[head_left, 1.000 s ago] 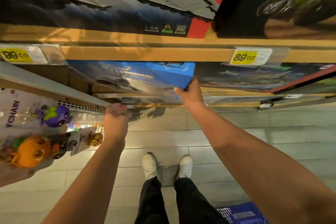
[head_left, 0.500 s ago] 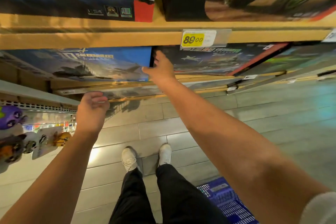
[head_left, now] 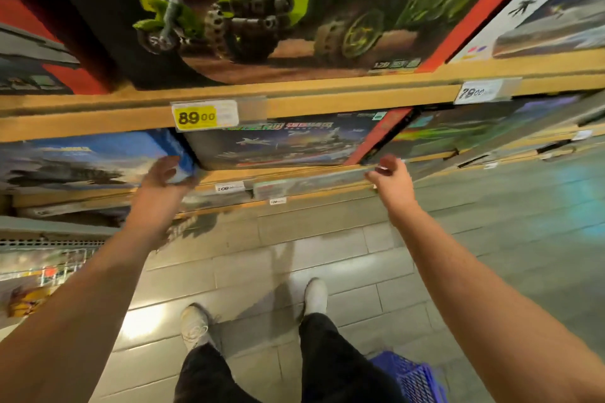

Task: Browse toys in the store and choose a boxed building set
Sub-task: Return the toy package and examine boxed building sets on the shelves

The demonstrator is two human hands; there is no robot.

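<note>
Overhead, a wooden shelf [head_left: 327, 98] runs across the view, and on it stands the largest box, a dark set printed with green vehicles [head_left: 278, 10], with a white-edged box [head_left: 550, 10] to its right. Below that shelf, a row of boxed building sets leans face-out: a blue box [head_left: 85, 160] on the left, a dark box showing jets [head_left: 281, 144] in the middle with a red stripe along its right edge, and a greenish box [head_left: 465, 131] further right, blurred. The grey tiled floor [head_left: 294, 258] spreads beneath, where two legs in black trousers end in white shoes [head_left: 316, 296], and a blue basket [head_left: 412, 376] sits by the right foot. The left hand [head_left: 165, 177] reaches to the right end of the blue box, fingers spread and loosely bent at its lower corner; blur hides whether they actually grip it. The right hand [head_left: 391, 175] is at the lower shelf edge below the jet box's right end, its fingers curled inward, though what they hold, if anything, cannot be told. A yellow 89.00 price tag [head_left: 196, 116] is clipped to the shelf edge above the jet box, and a white 79.00 tag [head_left: 474, 92] sits further right.
</note>
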